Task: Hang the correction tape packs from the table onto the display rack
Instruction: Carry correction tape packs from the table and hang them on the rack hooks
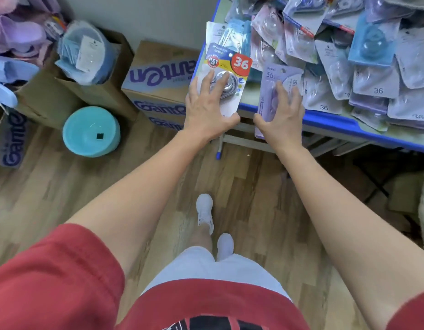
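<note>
Purple pack [276,78] in R grip [281,119]

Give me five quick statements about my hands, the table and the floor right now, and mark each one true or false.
1. The left hand holds a white pack with a red 36 sticker. True.
2. The right hand holds nothing. False: it holds a purple pack that overhangs the table edge.
3. The table has a red edge. False: the edge is blue.
4. A pile of packs lies on the table. True.
5. The teal stool stands on the table. False: it stands on the floor, left of the table.
</note>
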